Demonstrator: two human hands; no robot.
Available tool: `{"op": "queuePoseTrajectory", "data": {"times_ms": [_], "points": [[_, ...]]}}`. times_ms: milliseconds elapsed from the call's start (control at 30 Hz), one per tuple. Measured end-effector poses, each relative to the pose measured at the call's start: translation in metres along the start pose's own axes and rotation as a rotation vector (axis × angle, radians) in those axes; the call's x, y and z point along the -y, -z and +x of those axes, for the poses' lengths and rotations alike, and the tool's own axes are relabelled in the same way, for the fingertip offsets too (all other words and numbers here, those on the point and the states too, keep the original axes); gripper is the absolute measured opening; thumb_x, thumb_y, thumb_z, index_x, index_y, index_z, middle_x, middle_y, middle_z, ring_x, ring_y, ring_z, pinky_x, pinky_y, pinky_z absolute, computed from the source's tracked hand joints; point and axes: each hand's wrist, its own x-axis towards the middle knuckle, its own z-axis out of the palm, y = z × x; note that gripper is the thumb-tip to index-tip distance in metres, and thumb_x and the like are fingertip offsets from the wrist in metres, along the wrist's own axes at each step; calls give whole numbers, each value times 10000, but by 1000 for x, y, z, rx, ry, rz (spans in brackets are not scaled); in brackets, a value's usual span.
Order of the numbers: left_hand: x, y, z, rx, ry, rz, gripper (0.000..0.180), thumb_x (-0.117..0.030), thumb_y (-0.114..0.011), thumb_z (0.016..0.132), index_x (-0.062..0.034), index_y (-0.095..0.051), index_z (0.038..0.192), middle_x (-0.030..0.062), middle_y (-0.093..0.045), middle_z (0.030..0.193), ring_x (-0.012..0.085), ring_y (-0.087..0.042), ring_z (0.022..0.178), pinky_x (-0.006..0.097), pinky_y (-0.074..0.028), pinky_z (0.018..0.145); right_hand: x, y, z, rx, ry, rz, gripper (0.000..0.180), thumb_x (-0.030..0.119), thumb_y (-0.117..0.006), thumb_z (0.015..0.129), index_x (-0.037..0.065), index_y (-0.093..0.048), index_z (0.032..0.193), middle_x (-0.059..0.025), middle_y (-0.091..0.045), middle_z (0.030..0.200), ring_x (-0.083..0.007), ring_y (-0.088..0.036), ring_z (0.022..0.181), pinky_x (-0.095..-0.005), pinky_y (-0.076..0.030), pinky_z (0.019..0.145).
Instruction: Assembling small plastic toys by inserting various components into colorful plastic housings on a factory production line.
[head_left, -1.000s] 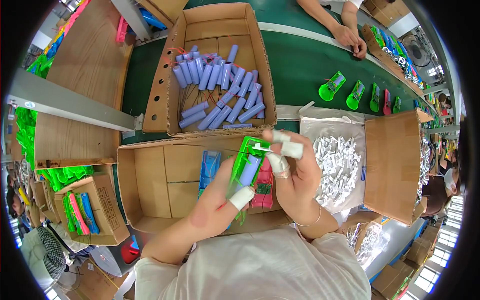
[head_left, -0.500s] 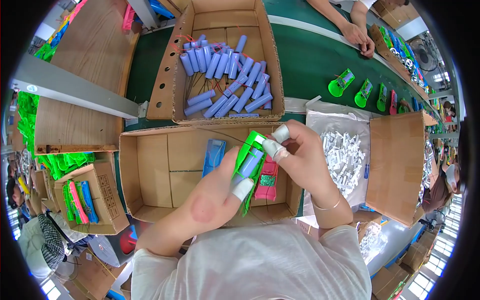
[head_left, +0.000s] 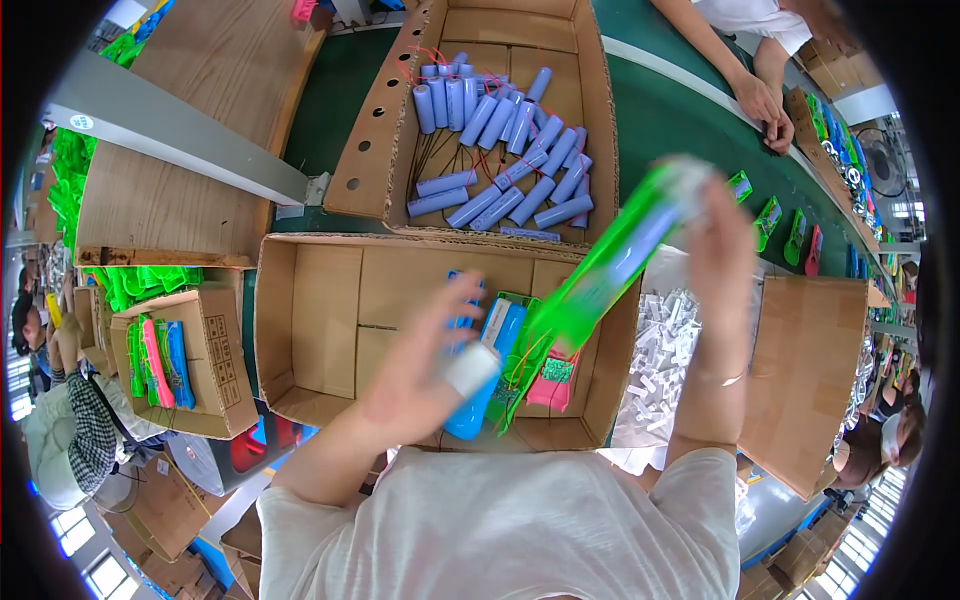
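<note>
A green plastic housing [head_left: 585, 305] with a purple-blue cylindrical battery [head_left: 640, 245] inside is lifted at a slant. My right hand [head_left: 718, 245], blurred, grips its upper end with closed fingers. My left hand [head_left: 420, 365] is apart from it, fingers spread and empty, with a white wrap on the thumb. Below that hand, in the open cardboard box [head_left: 325, 300], are blue housings [head_left: 503, 325], partly covered by the hand. Beside them lie a pink housing [head_left: 550, 385] with a small circuit board and another green piece, partly hidden under the lifted housing.
Many wired batteries [head_left: 495, 125] fill a carton [head_left: 515, 25] behind. Small white parts [head_left: 660, 350] lie in a heap at right, beside an upright cardboard flap [head_left: 805, 370]. Housings stand along the green belt [head_left: 660, 120]; a co-worker's hands [head_left: 765, 110] rest across it. A small box of housings [head_left: 225, 375] stands left.
My right hand has carried the green housing up and to the right. My left hand has let go of it and opened. The whole view has shifted slightly.
</note>
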Motion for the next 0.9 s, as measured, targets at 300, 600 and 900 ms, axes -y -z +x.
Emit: {"op": "queuePoseTrajectory", "data": {"times_ms": [300,600,900], "points": [[66,27,-12,20,344,294,559,-142,-621,825,14,-366,1297,215,-560,1098,322,-563,1038,366,-450,896,-217,61,83,-93,-227,-557,305,82,-460,858,25,-600,1123,-237,-628,933,-361,-618,882,-393,-467,781],[-8,30,0,-22,360,-414,481,-45,-520,887,-74,-326,1326,92,-535,1128,195,-544,1043,332,-472,853,-14,-27,17,169,-96,7,225,122,-620,824,41,-619,1034,-76,-628,864,-134,-615,812,-275,-485,739],[-11,-22,35,42,27,-139,530,87,-439,785,-13,-247,1269,111,-424,1115,187,-466,1053,332,-389,933,47,-78,-36,261,-67,191,185,158,-692,783,-2,-611,828,-23,-572,669,-73,-545,587,-268,-442,513]]}}
